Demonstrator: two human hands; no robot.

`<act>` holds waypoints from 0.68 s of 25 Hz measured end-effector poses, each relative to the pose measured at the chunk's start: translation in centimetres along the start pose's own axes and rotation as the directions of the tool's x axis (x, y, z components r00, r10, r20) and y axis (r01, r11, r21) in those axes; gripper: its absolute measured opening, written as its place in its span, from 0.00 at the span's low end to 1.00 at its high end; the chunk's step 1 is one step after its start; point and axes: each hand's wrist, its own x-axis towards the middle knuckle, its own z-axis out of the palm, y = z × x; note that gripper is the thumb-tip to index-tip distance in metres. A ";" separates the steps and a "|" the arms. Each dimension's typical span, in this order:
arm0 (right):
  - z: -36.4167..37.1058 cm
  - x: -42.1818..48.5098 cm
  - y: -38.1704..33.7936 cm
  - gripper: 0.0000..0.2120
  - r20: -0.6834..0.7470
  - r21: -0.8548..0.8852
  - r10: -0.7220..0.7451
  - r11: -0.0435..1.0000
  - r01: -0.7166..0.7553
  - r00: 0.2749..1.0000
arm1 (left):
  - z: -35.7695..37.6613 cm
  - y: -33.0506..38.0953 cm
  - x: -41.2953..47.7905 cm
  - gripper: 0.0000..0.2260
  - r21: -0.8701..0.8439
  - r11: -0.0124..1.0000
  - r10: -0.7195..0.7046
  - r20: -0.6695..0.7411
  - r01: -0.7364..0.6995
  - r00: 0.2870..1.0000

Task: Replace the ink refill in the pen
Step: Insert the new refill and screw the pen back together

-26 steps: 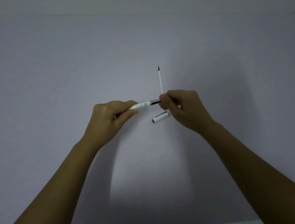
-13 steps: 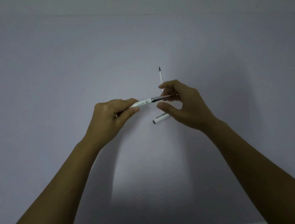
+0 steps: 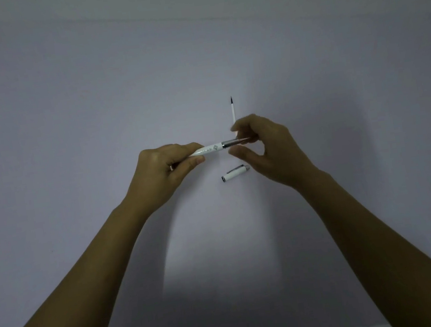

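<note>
White plastic is showing at frame centre, where the left hand point(image 3: 163, 167) is pinching the slim white pen barrel point(image 3: 208, 149). Rightward, the right hand point(image 3: 267, 147) is hovering half-open around its metal tip, gripping nothing. Unscrewing seems underway; re-pinching comes next. Spare white refill point(image 3: 233, 112) is lying above, white cap point(image 3: 235, 173) below.

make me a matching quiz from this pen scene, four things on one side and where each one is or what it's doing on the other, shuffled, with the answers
Things:
1. pen
2. pen cap
3. spare refill
4. right hand

Places or states:
A. lying on the surface, below the pen
B. open, fingers curled around the pen's metal tip
C. gripped in the left hand, pointing right
D. lying on the surface, beyond the hands, dark tip pointing away

Pairs: 1-C, 2-A, 3-D, 4-B
</note>
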 end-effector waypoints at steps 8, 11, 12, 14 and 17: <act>-0.1 0.6 -0.1 0.06 0.018 -0.038 -0.032 0.999 0.033 0.999 | 0.1 0.0 0.6 0.09 0.012 1.000 0.012 -0.005 -0.012 1.000; 0.0 0.7 -0.1 0.09 0.006 -0.059 0.006 0.998 -0.006 1.000 | 0.3 0.0 0.6 0.09 0.000 1.000 -0.003 -0.008 0.003 1.000; -0.1 0.7 -0.1 0.07 0.003 -0.034 0.007 0.999 -0.007 1.000 | 0.3 0.0 0.6 0.09 -0.005 1.000 -0.010 -0.010 0.009 1.000; -0.3 0.7 0.1 0.04 0.006 -0.022 -0.021 1.000 0.021 1.000 | 0.3 -0.1 0.7 0.09 0.000 1.000 -0.010 -0.009 0.010 1.000; 0.0 0.9 0.3 0.09 0.024 -0.075 0.037 0.997 -0.035 0.999 | 0.4 -0.1 0.8 0.09 0.010 1.000 0.001 0.001 -0.001 1.000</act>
